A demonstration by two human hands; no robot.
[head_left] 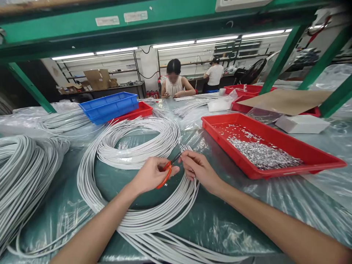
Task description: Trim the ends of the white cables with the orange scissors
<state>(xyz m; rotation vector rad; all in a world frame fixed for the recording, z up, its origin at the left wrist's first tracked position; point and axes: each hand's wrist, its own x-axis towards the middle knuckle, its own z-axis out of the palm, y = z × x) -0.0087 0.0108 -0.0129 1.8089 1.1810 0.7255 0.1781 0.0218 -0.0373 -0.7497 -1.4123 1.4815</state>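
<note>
My left hand point(154, 173) is closed around a pair of orange-handled scissors point(166, 175). Their dark, narrow tips point up and right, reaching the fingertips of my right hand point(196, 168). That hand pinches the end of a white cable at the right side of a coiled white cable bundle point(154, 216); the exact tip is partly hidden by my fingers. Other cable ends fan out just beyond the pinch. A second ring of white cable point(137, 161) lies behind my left hand, overlapping the bundle.
At right stands a red tray point(228, 146) with many small silvery metal pieces point(264, 154). A thick cable coil point(24, 183) lies at left. A blue bin point(110, 106) sits on a red one at the back. A green shelf beam point(176, 25) crosses overhead; two people work beyond.
</note>
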